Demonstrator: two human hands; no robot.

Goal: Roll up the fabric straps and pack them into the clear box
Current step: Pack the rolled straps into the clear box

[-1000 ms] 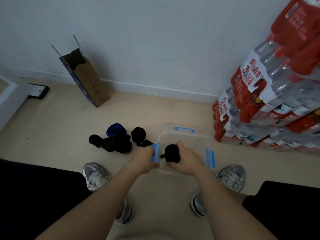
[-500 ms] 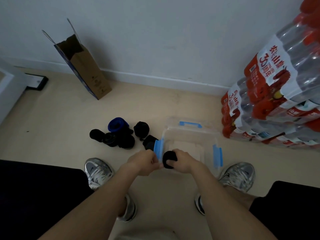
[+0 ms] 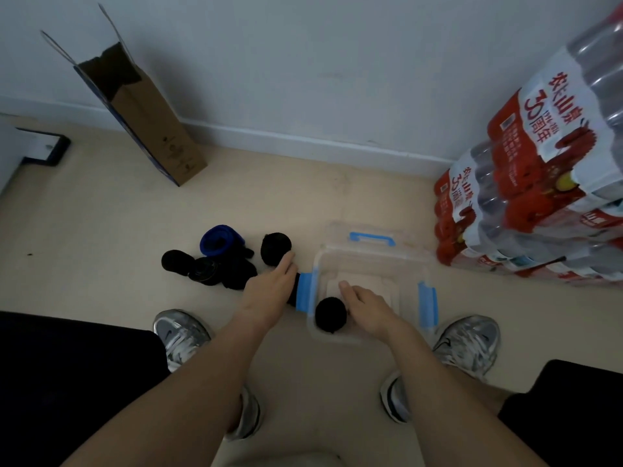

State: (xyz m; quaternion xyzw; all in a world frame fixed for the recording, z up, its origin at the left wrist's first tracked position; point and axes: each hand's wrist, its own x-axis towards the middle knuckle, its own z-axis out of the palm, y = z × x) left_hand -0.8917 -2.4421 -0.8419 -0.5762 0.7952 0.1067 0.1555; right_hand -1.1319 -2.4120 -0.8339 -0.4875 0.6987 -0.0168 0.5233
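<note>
We see clear box (image 3: 404,264) on floor; bottled-water packs (image 3: 539,180) right, cardboard box (image 3: 141,109) far left, loose strap rolls (image 3: 209,267) piled left. Black strap roll (image 3: 330,314) lies in box's near-left corner; half second ago both hands gripped it. Now right hand (image 3: 367,305) beside it, fingers loose, empty; left hand (image 3: 269,288) stretched left, fingers straight, tips at another black roll (image 3: 275,248), partly covering blue latch (image 3: 305,291).

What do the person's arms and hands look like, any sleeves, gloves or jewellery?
The left arm and right arm are bare to the frame edge, no sleeves in view. The left hand and right hand are ungloved; no watch, bracelet or ring shows.
</note>
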